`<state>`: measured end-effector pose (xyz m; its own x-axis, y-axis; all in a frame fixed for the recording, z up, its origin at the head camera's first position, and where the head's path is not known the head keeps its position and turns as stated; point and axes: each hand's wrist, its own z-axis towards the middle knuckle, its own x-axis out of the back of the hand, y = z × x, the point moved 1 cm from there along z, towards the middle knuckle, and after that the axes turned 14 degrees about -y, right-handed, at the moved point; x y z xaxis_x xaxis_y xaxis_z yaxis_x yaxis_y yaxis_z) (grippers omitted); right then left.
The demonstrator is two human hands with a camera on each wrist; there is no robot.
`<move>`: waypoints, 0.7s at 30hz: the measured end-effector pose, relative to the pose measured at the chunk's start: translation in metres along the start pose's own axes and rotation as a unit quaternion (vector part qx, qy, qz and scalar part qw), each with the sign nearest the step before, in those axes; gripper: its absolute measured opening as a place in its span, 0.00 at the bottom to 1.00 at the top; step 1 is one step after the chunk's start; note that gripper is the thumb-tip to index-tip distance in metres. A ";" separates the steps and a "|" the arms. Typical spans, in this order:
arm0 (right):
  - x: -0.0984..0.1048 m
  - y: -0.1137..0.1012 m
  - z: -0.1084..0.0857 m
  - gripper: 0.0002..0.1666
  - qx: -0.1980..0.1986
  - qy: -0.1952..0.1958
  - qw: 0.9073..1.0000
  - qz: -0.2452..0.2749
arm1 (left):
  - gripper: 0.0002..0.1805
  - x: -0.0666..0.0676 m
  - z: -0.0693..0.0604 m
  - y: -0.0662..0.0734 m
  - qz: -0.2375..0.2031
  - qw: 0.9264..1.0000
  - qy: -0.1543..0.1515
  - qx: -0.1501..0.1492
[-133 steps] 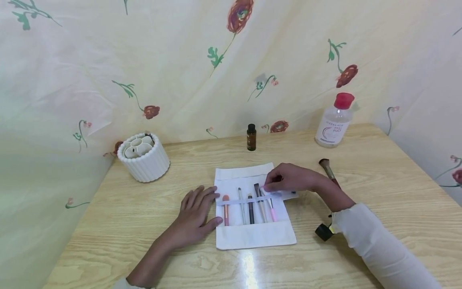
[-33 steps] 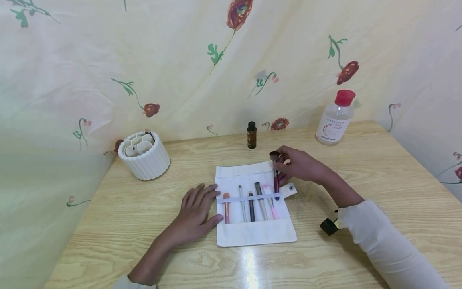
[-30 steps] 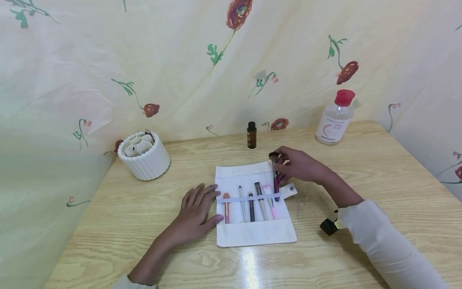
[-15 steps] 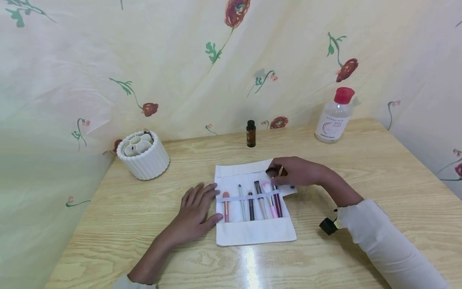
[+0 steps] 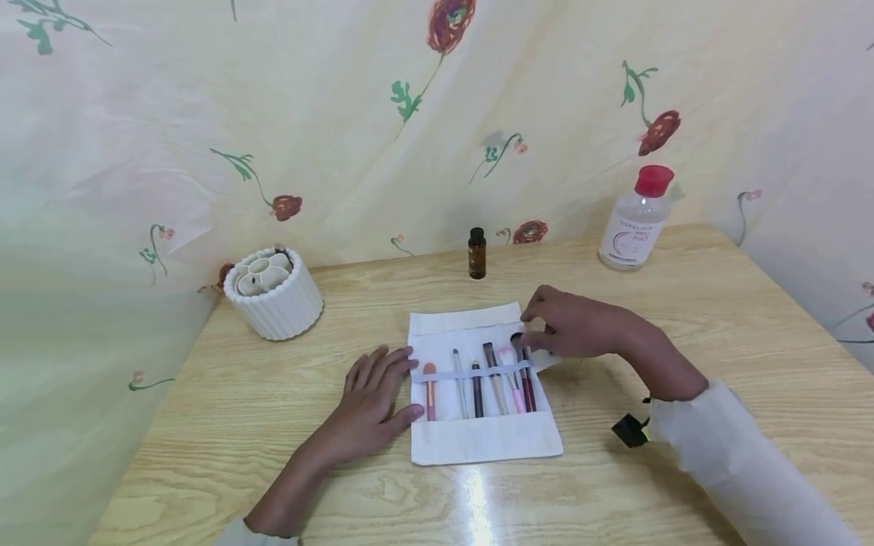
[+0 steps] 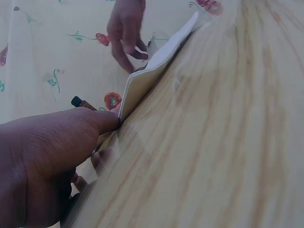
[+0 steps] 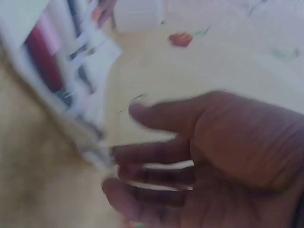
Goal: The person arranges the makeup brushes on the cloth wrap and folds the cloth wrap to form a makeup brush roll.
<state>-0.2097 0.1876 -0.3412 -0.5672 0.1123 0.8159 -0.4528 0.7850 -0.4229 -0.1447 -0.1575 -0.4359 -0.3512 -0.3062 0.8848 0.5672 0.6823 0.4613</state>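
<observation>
A white cloth brush roll [image 5: 486, 441] lies spread on the table, with several makeup brushes under its elastic band. At its right end sits a fluffy brush with a dark red handle [image 5: 529, 393], beside a pink-handled brush [image 5: 517, 394]. My right hand [image 5: 580, 324] hovers by the roll's upper right edge, partly covering the snap tab [image 5: 546, 359]. In the right wrist view, that hand's fingers are loosely bent around nothing. My left hand [image 5: 375, 398] rests at the roll's left edge, fingertips and thumb touching the cloth; the left wrist view shows the thumb at its border.
A white ribbed pot [image 5: 281, 307] with a divided top stands at the back left. At the back are a small brown bottle [image 5: 476, 262] and a clear bottle with a red cap [image 5: 631, 231]. A black object [image 5: 630, 431] hangs at the right cuff.
The dark red-handled brush, earlier on the table at right, was picked up by my right hand and slid under the band. That hand has let go and shifted right. My left hand stayed put.
</observation>
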 end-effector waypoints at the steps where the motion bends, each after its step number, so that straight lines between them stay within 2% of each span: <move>1: 0.002 -0.008 -0.005 0.22 -0.007 0.014 1.000 -0.016 | 0.35 0.001 0.001 0.000 0.001 1.000 -0.002 0.000; 3: 0.003 -0.025 -0.012 0.24 -0.004 0.044 0.998 -0.044 | 0.36 0.003 0.002 -0.001 0.002 1.000 -0.013 0.002; 5: -0.002 -0.043 -0.017 0.23 0.023 0.062 0.995 -0.077 | 0.35 0.008 0.003 -0.001 -0.001 1.000 -0.028 0.005; 9: -0.031 -0.077 -0.018 0.25 0.107 0.042 0.984 -0.137 | 0.33 0.023 0.010 -0.002 -0.015 0.999 -0.043 0.005; 11: -0.048 -0.090 -0.017 0.28 0.148 0.025 0.972 -0.178 | 0.31 0.030 0.016 -0.002 -0.008 0.999 -0.035 -0.004; 14: -0.073 -0.103 -0.017 0.31 0.199 0.014 0.948 -0.247 | 0.28 0.039 0.028 -0.004 0.034 0.999 -0.030 -0.029; 17: -0.089 -0.108 -0.016 0.31 0.233 0.024 0.923 -0.306 | 0.28 0.043 0.040 -0.008 0.079 0.995 -0.045 -0.038; 19: -0.095 -0.107 -0.017 0.32 0.239 0.032 0.914 -0.327 | 0.28 0.046 0.045 -0.009 0.098 0.993 -0.067 -0.030; 21: -0.098 -0.106 -0.018 0.32 0.241 0.042 0.909 -0.338 | 0.28 0.049 0.049 -0.011 0.110 0.990 -0.090 -0.018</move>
<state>-0.0938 0.1045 -0.3698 -0.0016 -0.2354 0.9719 -0.9386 0.3357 0.0798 -0.2043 -0.1472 -0.4010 -0.3413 -0.0285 0.9395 0.6698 0.6938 0.2644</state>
